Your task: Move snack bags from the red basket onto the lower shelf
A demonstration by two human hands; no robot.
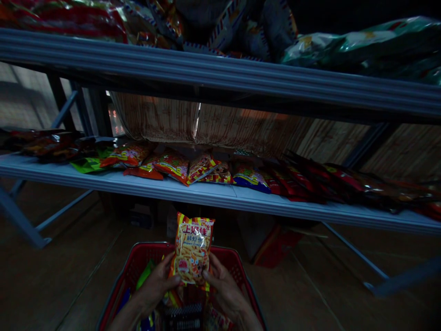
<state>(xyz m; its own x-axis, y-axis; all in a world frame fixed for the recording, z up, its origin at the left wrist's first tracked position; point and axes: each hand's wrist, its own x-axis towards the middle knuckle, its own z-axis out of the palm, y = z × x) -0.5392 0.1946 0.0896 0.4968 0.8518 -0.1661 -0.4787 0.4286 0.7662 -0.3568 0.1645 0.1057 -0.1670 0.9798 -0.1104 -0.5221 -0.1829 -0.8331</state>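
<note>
Between both hands is an upright bag of prawn crackers (192, 248), yellow and red, its printed front facing me. My left hand (156, 282) grips its lower left edge, thumb on the front. On the lower right side my right hand (222, 284) grips it the same way; the fingers behind the bag are hidden. Below the hands stands a red basket (151, 248) with several packaged snacks inside, among them a green packet (144, 275) and a dark packet (183, 317) with a barcode.
Ahead runs a lower shelf (206, 191) with several snack bags (172, 164) lying along it. The upper shelf (206, 66) carries larger bags (365, 43). A red box (270, 248) sits on the floor under the shelf. Slanted metal legs (22, 218) flank the floor.
</note>
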